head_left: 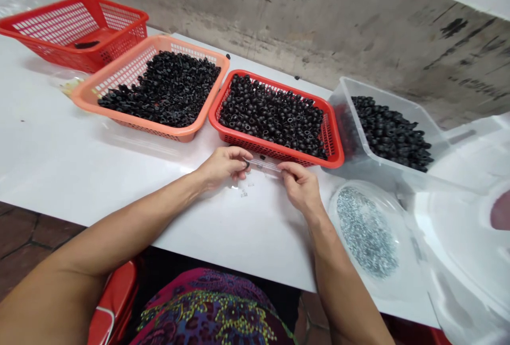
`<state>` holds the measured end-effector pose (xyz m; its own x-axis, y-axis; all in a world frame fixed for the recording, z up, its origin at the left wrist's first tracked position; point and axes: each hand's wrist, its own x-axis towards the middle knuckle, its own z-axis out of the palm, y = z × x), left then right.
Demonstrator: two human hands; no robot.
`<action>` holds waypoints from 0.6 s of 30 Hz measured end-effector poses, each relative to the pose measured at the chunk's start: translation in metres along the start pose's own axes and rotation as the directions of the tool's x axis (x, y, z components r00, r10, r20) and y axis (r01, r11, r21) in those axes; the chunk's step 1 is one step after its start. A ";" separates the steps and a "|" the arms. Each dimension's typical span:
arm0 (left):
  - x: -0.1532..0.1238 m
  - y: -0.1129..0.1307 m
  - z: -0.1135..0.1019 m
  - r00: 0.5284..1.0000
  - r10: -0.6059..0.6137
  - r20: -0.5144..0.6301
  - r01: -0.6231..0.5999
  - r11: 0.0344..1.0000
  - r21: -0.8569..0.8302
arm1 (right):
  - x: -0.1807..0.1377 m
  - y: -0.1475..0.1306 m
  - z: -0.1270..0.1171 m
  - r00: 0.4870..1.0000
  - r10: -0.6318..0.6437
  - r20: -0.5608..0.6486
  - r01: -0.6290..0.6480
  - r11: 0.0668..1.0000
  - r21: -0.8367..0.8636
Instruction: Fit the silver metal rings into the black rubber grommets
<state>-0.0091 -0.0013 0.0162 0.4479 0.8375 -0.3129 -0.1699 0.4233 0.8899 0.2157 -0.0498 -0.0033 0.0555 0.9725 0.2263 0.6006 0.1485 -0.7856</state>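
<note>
My left hand (223,167) and my right hand (299,185) meet over the white table (59,159), just in front of a red basket (274,149) full of small black rings. Both hands pinch the ends of a thin clear strip (263,165) held between them, fingers curled on it. A few tiny clear bits (241,193) lie on the table under my left hand.
An orange basket (131,120) of black parts sits left of the red one, and an almost bare red basket (59,52) stands far left. A clear tub (398,172) of black rings is at right. A clear dish (342,196) holds small metal pieces. A concrete wall runs behind.
</note>
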 end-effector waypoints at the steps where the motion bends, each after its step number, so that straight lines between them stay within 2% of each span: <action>1: 0.000 0.000 0.000 1.000 -0.006 -0.013 0.006 1.000 -0.008 | -0.001 0.001 0.001 0.997 -0.082 0.012 0.083 0.983 -0.164; 3: 0.000 0.001 0.001 1.000 -0.017 -0.021 0.017 1.000 -0.010 | -0.003 0.001 0.004 0.981 -0.162 0.104 0.191 0.882 -0.431; 6: -0.002 0.002 0.002 0.999 -0.032 -0.010 0.032 0.999 -0.009 | -0.005 -0.002 0.010 0.964 -0.132 0.229 0.251 0.725 -0.641; 10: -0.002 0.001 0.003 0.999 -0.032 0.008 0.032 0.999 -0.005 | -0.004 -0.002 0.014 0.961 -0.109 0.255 0.264 0.642 -0.720; 15: -0.001 -0.005 0.003 0.999 0.007 0.041 -0.006 1.000 -0.022 | -0.003 0.002 0.015 0.952 -0.188 0.243 0.308 0.567 -0.764; 18: -0.001 -0.008 0.002 0.995 0.031 0.093 -0.030 0.999 -0.015 | -0.004 0.002 0.017 0.950 -0.226 0.213 0.306 0.563 -0.767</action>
<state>-0.0064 -0.0066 0.0106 0.5219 0.8146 -0.2531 -0.1961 0.4034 0.8938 0.2032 -0.0500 -0.0161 -0.2532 0.9290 0.2700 0.9674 0.2437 0.0686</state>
